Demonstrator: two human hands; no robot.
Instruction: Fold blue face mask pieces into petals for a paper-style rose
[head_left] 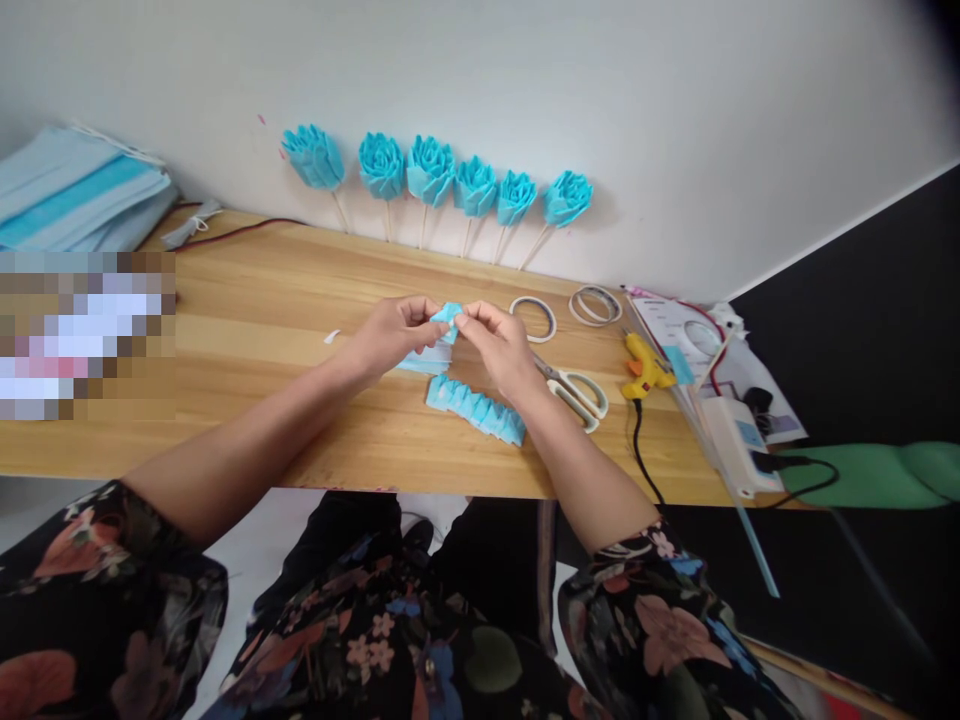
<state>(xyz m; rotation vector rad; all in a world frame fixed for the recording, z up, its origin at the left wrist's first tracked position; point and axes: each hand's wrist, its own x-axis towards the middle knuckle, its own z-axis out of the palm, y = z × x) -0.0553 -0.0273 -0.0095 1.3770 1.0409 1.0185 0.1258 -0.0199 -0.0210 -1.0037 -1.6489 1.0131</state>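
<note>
Between my two hands, above the middle of the wooden table, is a small folded light-blue petal (451, 318). My left hand (394, 335) pinches its left side, and my right hand (499, 340) grips its right side with thumb and fingertips. Just below lie flat blue pieces (427, 360), partly covered by my left hand. Nearer to me, a row of overlapping folded blue petals (476, 408) stretches toward my right forearm. Scissors with pale handles (585, 395) rest beside my right wrist, their blades partly hidden.
Several blue flowers on sticks (431, 172) lean against the wall. Tape rolls (534, 318), a yellow glue gun (646, 367) with its cord, and a white power strip (739, 440) lie to the right. Blue and white sheets (82, 190) are stacked at the far left.
</note>
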